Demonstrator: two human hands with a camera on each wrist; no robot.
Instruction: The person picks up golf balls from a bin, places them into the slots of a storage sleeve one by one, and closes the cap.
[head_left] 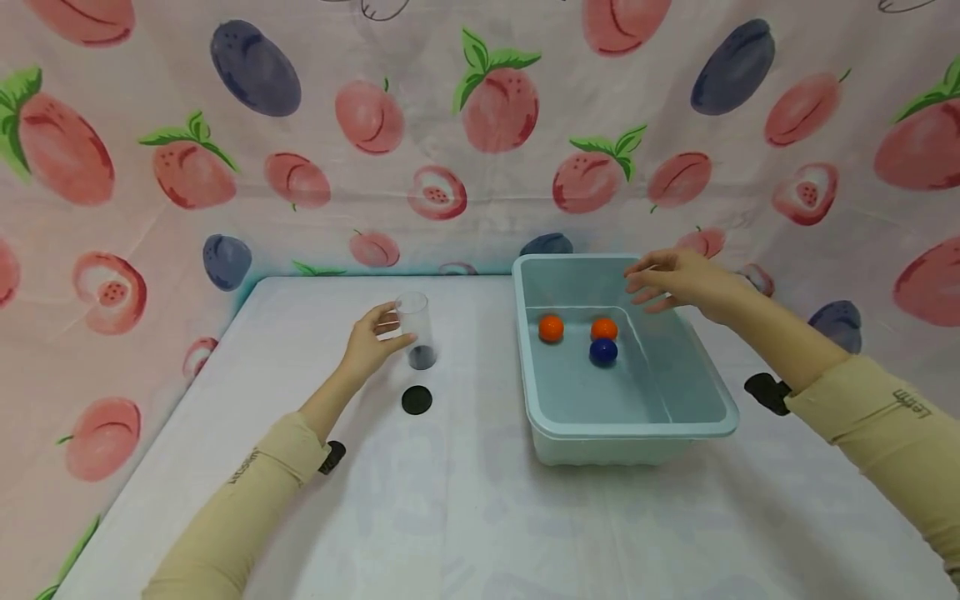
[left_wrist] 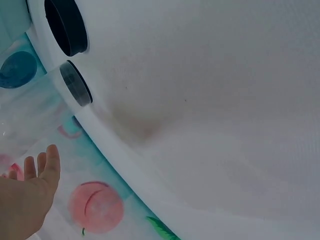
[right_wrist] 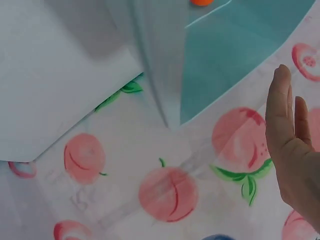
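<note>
A clear cylinder (head_left: 415, 321) with a dark base stands upright on the table. My left hand (head_left: 371, 342) is at its left side, thumb and fingers spread about it; whether they touch it, I cannot tell. In the left wrist view, the left hand's fingers (left_wrist: 42, 162) look nearly straight beside the clear cylinder (left_wrist: 35, 110). A round black lid (head_left: 417, 400) lies just in front of the cylinder. My right hand (head_left: 682, 283) hovers over the far right rim of a pale blue tub (head_left: 536, 400), fingers loosely bent, holding nothing. Inside are two orange balls (head_left: 551, 328) and a dark blue ball (head_left: 603, 352).
A white cloth covers the table (head_left: 450, 517). Behind it hangs a fruit-patterned curtain (head_left: 300, 67), close to the tub's far rim. The tub's high walls stand right of the cylinder.
</note>
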